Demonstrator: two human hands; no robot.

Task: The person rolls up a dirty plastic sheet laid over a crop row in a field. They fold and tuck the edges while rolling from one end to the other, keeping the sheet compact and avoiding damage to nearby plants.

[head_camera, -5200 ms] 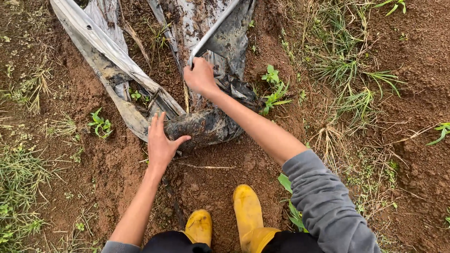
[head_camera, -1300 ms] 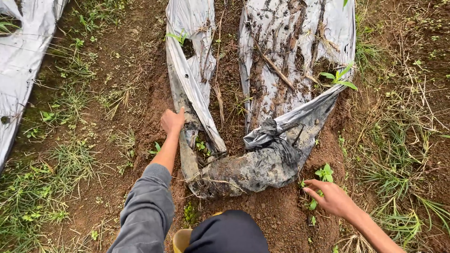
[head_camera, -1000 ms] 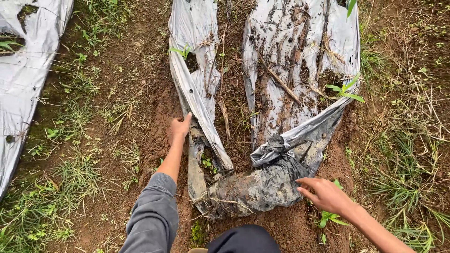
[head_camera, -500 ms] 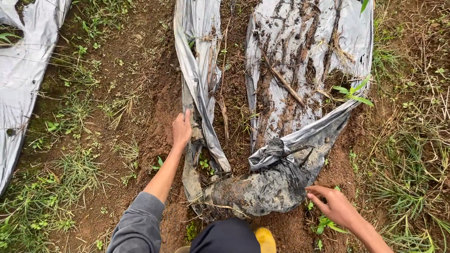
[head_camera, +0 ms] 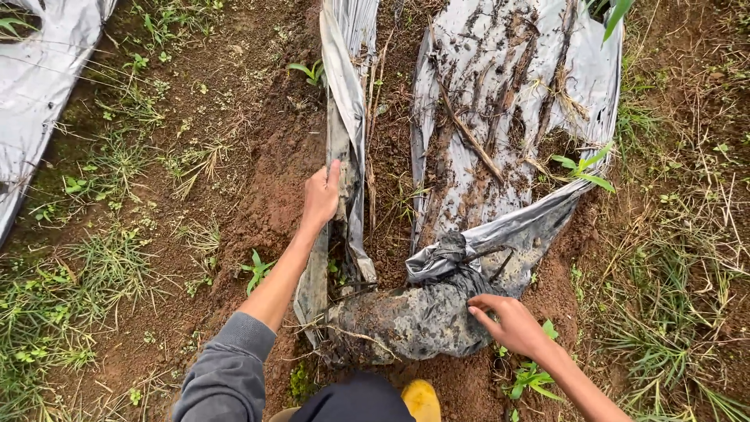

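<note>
A long sheet of silver-grey plastic mulch film lies on bare brown soil, torn lengthwise into two strips that join again at the near end. There the film is gathered into a muddy, dark bundle lying crosswise, just beyond the toe of a yellow boot.

The left hand is closed around the outer edge of the narrow left strip, fingers wrapped over the film and thumb pointing up along it; a grey sleeve covers the forearm up to the elbow. The right hand rests on the right end of the bundle with its fingers bent and pressed to the muddy plastic; whether it actually pinches the film or only lies on it cannot be told. The two hands are well apart, one on each side of the bundle.

The wide right strip is smeared with earth and crossed by dry stalks, one long brown stem lying slantwise on it. Between the two strips runs a band of exposed soil with dead stems. A green seedling pokes up at the right strip's edge, and a small leafy weed grows just beside the right wrist. Left of the narrow strip, past a stretch of reddish dirt, lie tufts of grass, and beyond them, far from the bundle, the edge of a second grey sheet.
</note>
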